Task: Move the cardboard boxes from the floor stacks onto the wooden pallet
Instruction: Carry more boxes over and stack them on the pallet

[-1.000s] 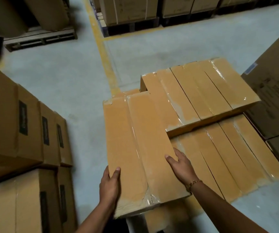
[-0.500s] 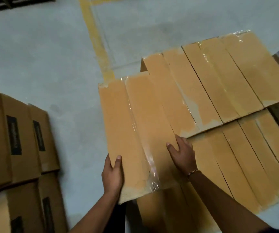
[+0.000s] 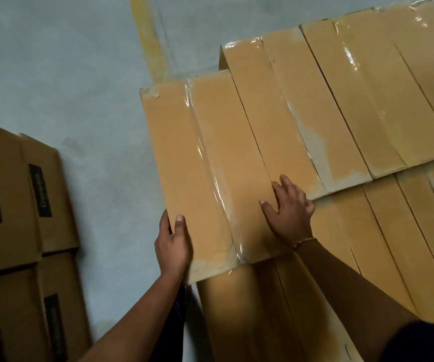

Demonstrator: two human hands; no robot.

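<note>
Here, both hands are on one long taped cardboard box [image 3: 210, 165] that lies flat on top of a lower layer of boxes [image 3: 393, 244]. The left hand [image 3: 172, 246] grips its near left edge, thumb on the top face and the other fingers wrapped down the side, out of sight. The right hand [image 3: 290, 212] lies palm-down at the box's near right edge, fingers [image 3: 287, 182] spread and reaching into the seam against the neighbouring box [image 3: 289, 118] just to the right. A thin bracelet [image 3: 304, 241] circles the right wrist. More taped boxes [image 3: 383, 87] sit side by side further right on the same upper layer. The pallet itself is hidden beneath the load. On the left, across bare grey floor [image 3: 66, 74], stands a floor stack of boxes with dark labels [image 3: 14, 205]. A yellow floor line [image 3: 147, 40] runs away at the far side.
</note>
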